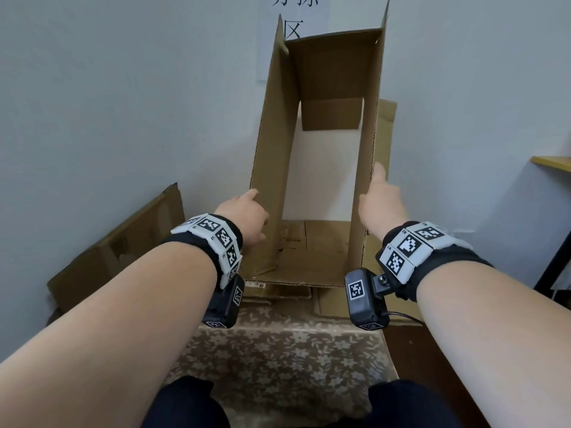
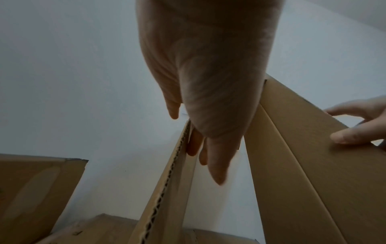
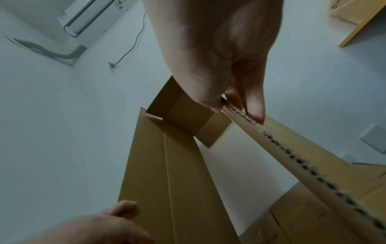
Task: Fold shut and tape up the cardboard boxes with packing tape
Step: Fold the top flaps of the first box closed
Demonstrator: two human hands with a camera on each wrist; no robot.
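A brown cardboard box stands opened into a tall tube over the table, both ends open, and the white wall shows through it. One small flap hangs inward near its far end. My left hand pinches the near edge of the left wall, thumb outside and fingers inside. My right hand pinches the corrugated edge of the right wall, thumb inside and fingers outside. Each wrist view also catches the other hand on the opposite wall.
Flattened cardboard lies under the box on a table with a floral cloth. Another flattened box leans on the wall at the left. A paper sign hangs behind. A yellow shelf edge sticks out at the right.
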